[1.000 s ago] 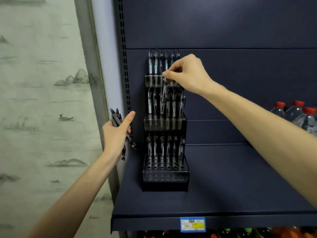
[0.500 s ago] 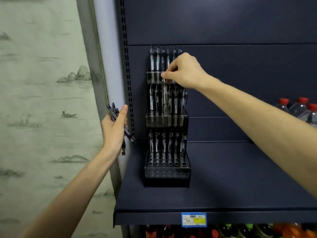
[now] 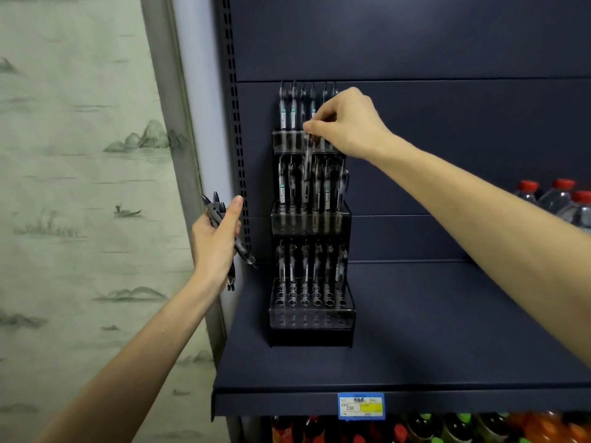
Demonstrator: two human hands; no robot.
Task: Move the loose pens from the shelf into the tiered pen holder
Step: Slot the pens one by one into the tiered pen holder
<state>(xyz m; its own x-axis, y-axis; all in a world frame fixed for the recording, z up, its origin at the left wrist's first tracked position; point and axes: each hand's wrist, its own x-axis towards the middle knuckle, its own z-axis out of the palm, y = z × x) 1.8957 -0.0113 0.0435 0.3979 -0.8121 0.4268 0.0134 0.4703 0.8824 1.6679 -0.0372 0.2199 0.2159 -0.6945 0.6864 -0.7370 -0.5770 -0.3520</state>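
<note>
Tiered pen holder [image 3: 311, 314], clear plastic on the shelf [image 3: 415, 346], stands nearly full. Right hand [image 3: 348, 123] pinches a pen [image 3: 307, 167] above the middle tier; left hand [image 3: 216, 241] grips spare pens [image 3: 224, 219], their count unclear.

Upright pens [image 3: 292, 190] in tiered holder [image 3: 311, 314]

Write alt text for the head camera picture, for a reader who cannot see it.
A person's right hand pinches a pen by its top, lowering it into the middle row of a black tiered pen holder on a dark blue shelf. Their left hand grips a bundle of pens beside the holder. Red-capped bottles stand at right.
</note>
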